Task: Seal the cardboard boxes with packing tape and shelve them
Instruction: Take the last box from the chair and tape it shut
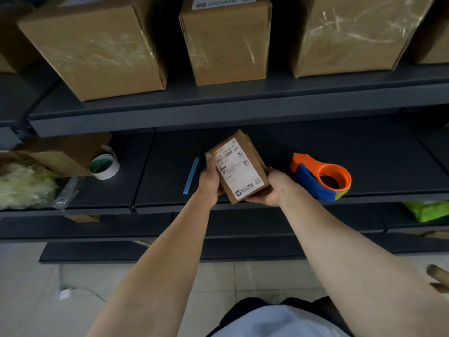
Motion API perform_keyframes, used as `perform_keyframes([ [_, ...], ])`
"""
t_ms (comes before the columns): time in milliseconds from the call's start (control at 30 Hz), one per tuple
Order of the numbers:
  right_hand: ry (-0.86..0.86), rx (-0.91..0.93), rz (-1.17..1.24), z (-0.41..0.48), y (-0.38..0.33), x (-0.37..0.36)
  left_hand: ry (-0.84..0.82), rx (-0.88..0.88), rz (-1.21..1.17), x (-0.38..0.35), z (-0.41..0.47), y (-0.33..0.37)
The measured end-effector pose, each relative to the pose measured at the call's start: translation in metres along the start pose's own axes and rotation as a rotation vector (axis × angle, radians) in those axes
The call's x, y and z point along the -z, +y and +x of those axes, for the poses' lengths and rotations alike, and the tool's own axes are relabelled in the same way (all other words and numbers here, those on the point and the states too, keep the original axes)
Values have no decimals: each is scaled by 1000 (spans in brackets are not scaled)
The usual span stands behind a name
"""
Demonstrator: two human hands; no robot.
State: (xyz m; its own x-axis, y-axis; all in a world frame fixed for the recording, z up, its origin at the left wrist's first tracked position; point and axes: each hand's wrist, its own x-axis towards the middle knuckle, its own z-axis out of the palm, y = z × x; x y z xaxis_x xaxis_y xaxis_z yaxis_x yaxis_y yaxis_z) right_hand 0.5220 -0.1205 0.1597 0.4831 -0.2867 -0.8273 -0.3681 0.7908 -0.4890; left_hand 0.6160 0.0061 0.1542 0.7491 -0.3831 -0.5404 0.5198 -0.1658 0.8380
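Observation:
A small cardboard box (240, 164) with a white shipping label on top is held tilted above the middle dark shelf (376, 166). My left hand (210, 181) grips its left side, thumb along the edge. My right hand (273, 188) grips its lower right corner from beneath. An orange and blue tape dispenser (323, 177) lies on the shelf just right of my right hand. A white roll of tape (105, 166) with a green core sits further left on the same shelf.
Three large taped cardboard boxes (97, 47) (228, 40) (357, 32) stand on the upper shelf. A light blue stick (191, 175) lies left of my hands. A brown box (65, 152) and a bag of pale filler (24, 186) sit far left. Green packaging (427, 210) lies lower right.

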Motion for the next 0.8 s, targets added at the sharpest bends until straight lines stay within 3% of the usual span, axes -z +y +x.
perform_keyframes([
  [67, 28, -12, -1, 1, 7, 3, 8, -13, 19, -4, -1, 1],
  [167, 201, 28, -32, 2, 14, 6, 22, 16, 83, -7, 0, 0],
  [267, 360, 143, -104, 4, 19, 12, -77, 2, 159, -6, -4, -6],
  [333, 369, 221, -76, 5, 19, 17, -139, -34, 232, -5, -7, -9],
  [433, 294, 278, -144, -2, 21, 26, -257, -82, 297, -1, -13, -15],
  [567, 72, 252, -258, -8, 36, 36, -415, -73, 327, 7, -20, -25],
  [700, -199, 215, -416, -11, 49, 52, -404, -48, 379, 13, -19, -33],
  [800, -244, 260, -574, -14, 59, 47, -361, -85, 426, 15, -20, -37],
])
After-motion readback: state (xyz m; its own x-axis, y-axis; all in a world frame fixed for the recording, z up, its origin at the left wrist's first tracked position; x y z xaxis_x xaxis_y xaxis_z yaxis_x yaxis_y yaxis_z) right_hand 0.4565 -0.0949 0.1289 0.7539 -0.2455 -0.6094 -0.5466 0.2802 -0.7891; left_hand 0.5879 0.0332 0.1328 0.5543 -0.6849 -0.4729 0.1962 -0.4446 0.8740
